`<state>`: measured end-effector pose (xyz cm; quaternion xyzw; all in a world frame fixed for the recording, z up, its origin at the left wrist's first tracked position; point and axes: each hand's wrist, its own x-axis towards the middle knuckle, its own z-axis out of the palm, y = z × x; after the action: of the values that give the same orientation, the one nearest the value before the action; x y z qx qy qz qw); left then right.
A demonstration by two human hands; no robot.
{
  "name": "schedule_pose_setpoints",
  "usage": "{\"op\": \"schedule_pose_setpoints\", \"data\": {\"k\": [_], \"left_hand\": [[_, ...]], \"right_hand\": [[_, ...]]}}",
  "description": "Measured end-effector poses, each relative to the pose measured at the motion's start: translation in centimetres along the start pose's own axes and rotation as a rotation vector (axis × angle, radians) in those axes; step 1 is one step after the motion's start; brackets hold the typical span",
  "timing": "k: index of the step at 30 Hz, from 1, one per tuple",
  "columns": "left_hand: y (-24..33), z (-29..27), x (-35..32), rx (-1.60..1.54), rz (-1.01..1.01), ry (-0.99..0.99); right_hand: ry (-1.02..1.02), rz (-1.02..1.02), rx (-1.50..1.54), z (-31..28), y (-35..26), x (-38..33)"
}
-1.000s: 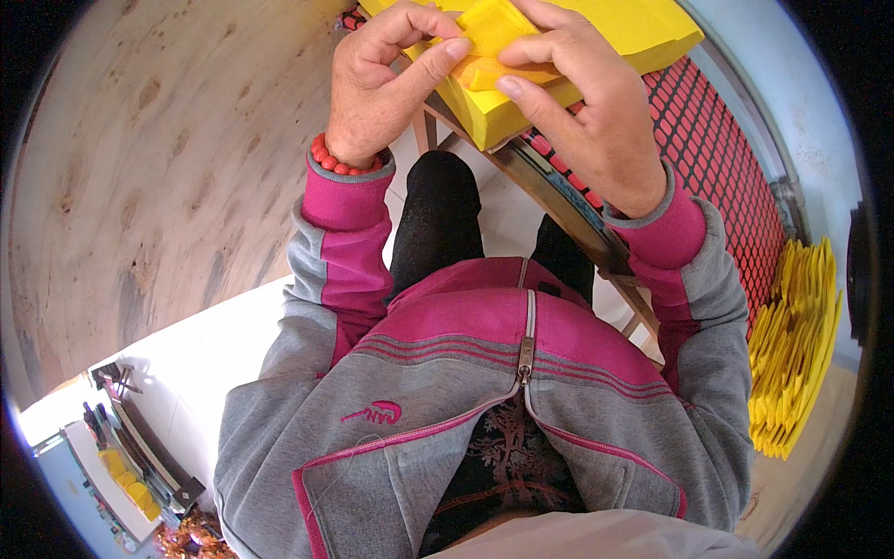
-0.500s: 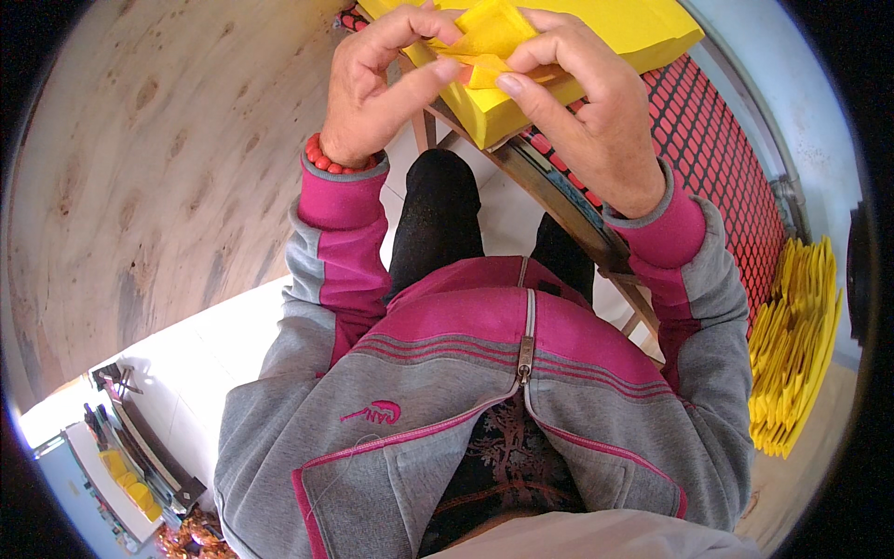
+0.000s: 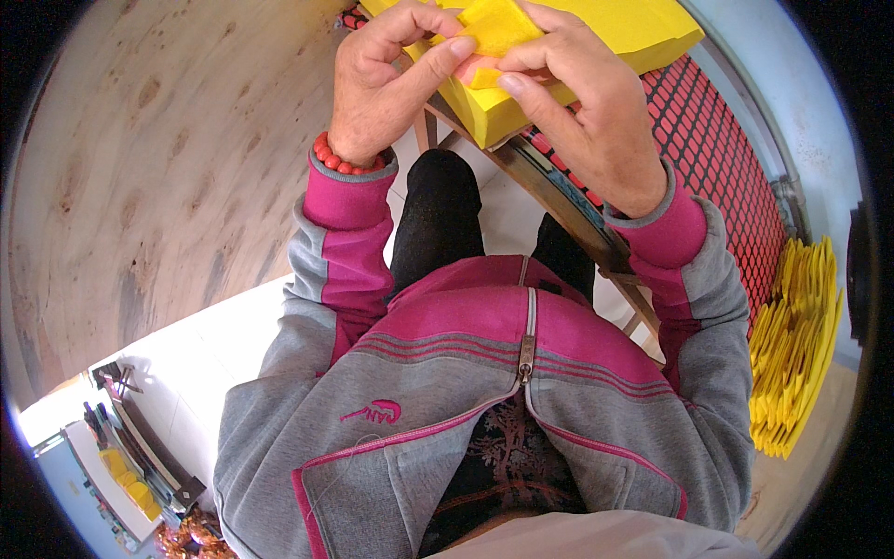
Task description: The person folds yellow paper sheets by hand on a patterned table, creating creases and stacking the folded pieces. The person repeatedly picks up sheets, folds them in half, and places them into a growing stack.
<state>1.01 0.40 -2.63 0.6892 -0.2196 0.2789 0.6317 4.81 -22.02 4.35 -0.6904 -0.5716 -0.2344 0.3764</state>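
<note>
At the top of the view, a small folded yellow piece [image 3: 500, 28], felt-like or paper-like, is pinched between both hands. My left hand [image 3: 391, 84], with a red bead bracelet [image 3: 337, 160] at its wrist, grips the piece's left side between thumb and fingers. On the other side my right hand [image 3: 596, 107] closes thumb and forefinger on a small folded lower edge. Some fingertips behind the piece are hidden. Right beneath the hands lies a large yellow block or stack [image 3: 494, 118] with smooth sides, its far part cut off by the frame.
A red and black patterned surface [image 3: 717, 140] extends to the right on a wooden frame [image 3: 568, 210]. Several thin yellow folded pieces [image 3: 792, 354] stand bunched at the far right. A large wooden board [image 3: 168, 168] fills the left. Lower left is a shelf of items [image 3: 130, 466].
My left hand has shifted slightly right, its thumb now lying over the yellow piece. The piece's upper flap has moved a little right and down. My right hand has barely moved.
</note>
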Motion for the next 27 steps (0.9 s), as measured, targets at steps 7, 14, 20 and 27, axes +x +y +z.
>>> {"op": "schedule_pose_setpoints", "data": {"k": [7,14,20,27], "left_hand": [[0.05,-0.24,0.00,-0.003,-0.015,-0.028],[0.06,-0.20,0.13,-0.007,0.001,-0.039],[-0.08,-0.27,-0.02,0.011,-0.009,-0.027],[-0.17,-0.37,-0.14,-0.008,-0.059,0.008]], "right_hand": [[-0.018,0.172,0.108,0.05,-0.44,-0.31],[-0.027,0.164,0.127,0.01,-0.36,-0.27],[0.042,0.067,0.118,0.70,-0.10,-0.09],[0.018,0.110,0.129,0.32,-0.33,-0.35]]}}
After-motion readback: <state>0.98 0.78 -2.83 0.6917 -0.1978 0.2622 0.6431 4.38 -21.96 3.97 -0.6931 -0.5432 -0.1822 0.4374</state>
